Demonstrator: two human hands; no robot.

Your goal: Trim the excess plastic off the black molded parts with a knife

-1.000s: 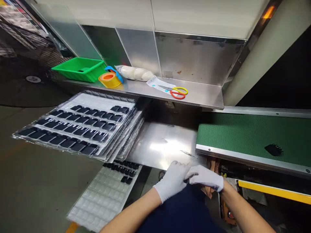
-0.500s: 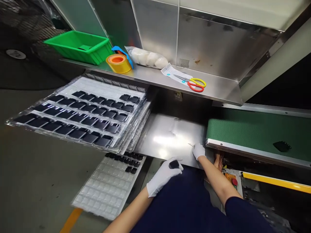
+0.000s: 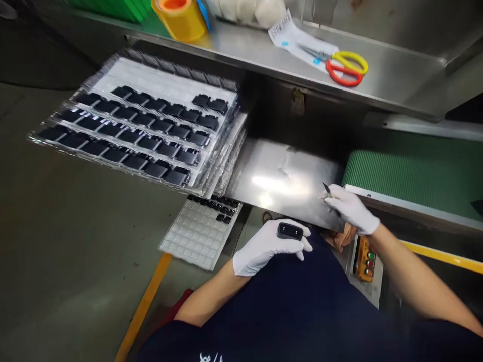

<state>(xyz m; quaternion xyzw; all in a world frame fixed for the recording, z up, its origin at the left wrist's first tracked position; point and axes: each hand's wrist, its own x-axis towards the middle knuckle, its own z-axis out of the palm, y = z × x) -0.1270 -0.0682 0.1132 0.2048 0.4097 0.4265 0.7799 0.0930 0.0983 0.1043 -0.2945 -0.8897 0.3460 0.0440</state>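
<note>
My left hand [image 3: 273, 244], in a white glove, is closed around a small black rounded plastic part [image 3: 290, 231]. Two tiny bright spots show on the part's upturned face. Gloved as well, my right hand [image 3: 350, 206] grips a thin pointed metal tool [image 3: 321, 197] near the end of the green conveyor belt. A dark pointed piece [image 3: 326, 188] juts up by those fingers; whether it belongs to the tool I cannot tell. Between tray stack and belt lies a shiny metal work surface [image 3: 260, 166].
At left, stacked clear trays [image 3: 151, 118] hold rows of black parts. A lower, partly filled tray [image 3: 192, 231] sits beneath. Scissors [image 3: 347, 70] and yellow tape [image 3: 183, 20] rest on the metal shelf [image 3: 241, 48]. The green conveyor belt [image 3: 411, 176] runs along the right.
The view has shifted closer and downward. My right hand has come up beside the belt's end with the tool. My left hand has turned the black part so its spotted face shows.
</note>
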